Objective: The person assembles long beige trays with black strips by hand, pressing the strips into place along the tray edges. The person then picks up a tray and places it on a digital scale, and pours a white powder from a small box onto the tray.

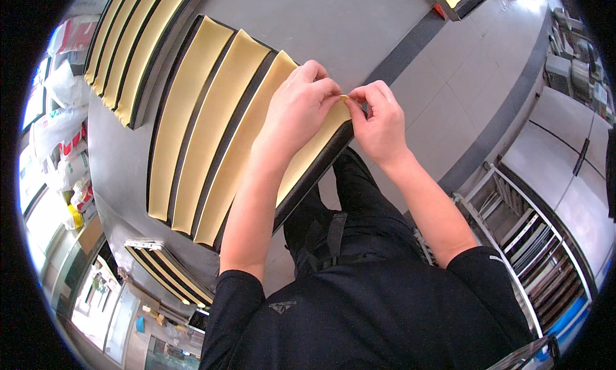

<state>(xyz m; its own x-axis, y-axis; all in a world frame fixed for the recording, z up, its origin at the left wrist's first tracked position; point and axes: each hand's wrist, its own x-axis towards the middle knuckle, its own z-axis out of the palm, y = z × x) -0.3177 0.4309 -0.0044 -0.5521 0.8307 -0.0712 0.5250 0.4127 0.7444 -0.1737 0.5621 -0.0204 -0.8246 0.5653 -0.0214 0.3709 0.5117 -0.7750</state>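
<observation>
Hands pinch one dough strip [321,136] end—left hand [301,107], right hand [378,123]; I judge it may tear or stretch if tugged off the tray [308,184].

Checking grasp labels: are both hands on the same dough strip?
Yes, the left hand and right hand both pinch the end of the nearest dough strip.

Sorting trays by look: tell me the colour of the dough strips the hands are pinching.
Pale yellow dough strips, on a dark tray; head view.
</observation>
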